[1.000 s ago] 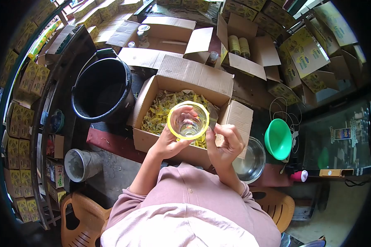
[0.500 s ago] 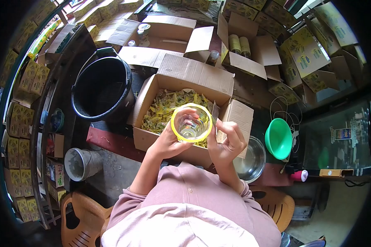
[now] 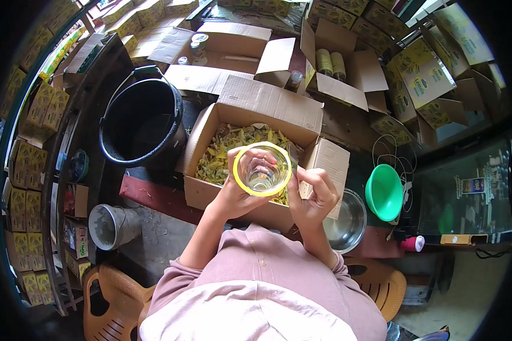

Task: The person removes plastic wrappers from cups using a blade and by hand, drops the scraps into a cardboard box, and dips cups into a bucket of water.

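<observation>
My left hand (image 3: 233, 190) is wrapped round a clear container (image 3: 261, 177) with a bright yellow rim, its open mouth tilted up at me. Fingers show through its transparent wall. Close against the right side of the rim, my right hand (image 3: 313, 193) has its fingers curled in a pinch. A thin, greyish flat piece (image 3: 294, 152) sticks up from these fingertips; its kind is unclear. Beneath both hands stands an open cardboard box (image 3: 202, 193) with yellow-green leafy strips (image 3: 213, 153) inside, partly covered by the hands and container.
To the left stand a black bucket (image 3: 109, 142) and a smaller grey bucket (image 3: 125, 224). A steel bowl (image 3: 352, 221) and a green bowl (image 3: 384, 192) are on the right. Further back, one open carton (image 3: 233, 48) holds jars, and another (image 3: 347, 94) holds two yellowish cylinders.
The container and my left hand have shifted very slightly left. My right hand keeps its pinch near the rim, almost unmoved.
</observation>
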The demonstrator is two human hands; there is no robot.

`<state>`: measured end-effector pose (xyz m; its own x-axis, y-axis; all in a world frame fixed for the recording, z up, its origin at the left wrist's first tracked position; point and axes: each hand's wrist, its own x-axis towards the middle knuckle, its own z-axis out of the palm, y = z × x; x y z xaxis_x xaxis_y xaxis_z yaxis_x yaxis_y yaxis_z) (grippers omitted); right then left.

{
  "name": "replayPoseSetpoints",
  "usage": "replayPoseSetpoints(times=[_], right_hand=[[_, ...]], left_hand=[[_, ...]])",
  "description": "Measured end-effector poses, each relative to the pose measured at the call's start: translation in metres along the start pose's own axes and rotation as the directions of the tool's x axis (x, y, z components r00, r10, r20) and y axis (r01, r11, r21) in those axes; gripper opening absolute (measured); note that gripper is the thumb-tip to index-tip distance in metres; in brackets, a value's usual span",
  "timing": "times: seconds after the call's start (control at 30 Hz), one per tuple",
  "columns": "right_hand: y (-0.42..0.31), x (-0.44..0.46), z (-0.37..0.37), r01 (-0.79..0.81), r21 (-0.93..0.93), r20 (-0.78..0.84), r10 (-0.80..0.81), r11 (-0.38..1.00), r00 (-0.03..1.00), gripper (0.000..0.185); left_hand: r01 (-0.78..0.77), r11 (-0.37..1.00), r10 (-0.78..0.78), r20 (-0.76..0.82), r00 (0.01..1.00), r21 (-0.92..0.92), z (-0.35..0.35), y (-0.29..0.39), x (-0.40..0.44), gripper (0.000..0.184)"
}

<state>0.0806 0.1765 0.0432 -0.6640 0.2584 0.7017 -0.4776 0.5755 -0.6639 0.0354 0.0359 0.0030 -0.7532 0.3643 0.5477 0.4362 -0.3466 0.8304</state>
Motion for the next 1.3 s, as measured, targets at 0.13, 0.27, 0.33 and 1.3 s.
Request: replayPoseSetpoints(times=[0.13, 0.27, 0.33, 1.3], right_hand=[[0.002, 0.003, -0.001, -0.005, 0.007, 0.011, 0.005, 1.000, 1.000, 0.017], [0.006, 0.010, -0.005, -0.023, 0.073, 0.070, 0.018, 0.997, 0.997, 0.017], [0.009, 0.011, -0.006, -0.039, 0.115, 0.090, 0.029, 0.993, 0.995, 0.017], [0.002, 0.001, 0.001, -0.063, 0.063, -0.052, 0.066, 0.996, 0.996, 0.012]], left_hand=[[0.042, 0.989, -0.057, 0.100, 0.993, 0.140, -0.004, 0.007, 0.001, 0.072], [0.094, 0.987, -0.114, 0.159, 0.981, 0.127, -0.007, 0.007, 0.000, 0.069], [0.105, 0.992, -0.113, 0.149, 0.982, 0.063, -0.006, 0.006, -0.002, 0.069], [0.050, 0.984, -0.056, 0.033, 0.998, 0.173, 0.002, 0.009, 0.002, 0.070]])
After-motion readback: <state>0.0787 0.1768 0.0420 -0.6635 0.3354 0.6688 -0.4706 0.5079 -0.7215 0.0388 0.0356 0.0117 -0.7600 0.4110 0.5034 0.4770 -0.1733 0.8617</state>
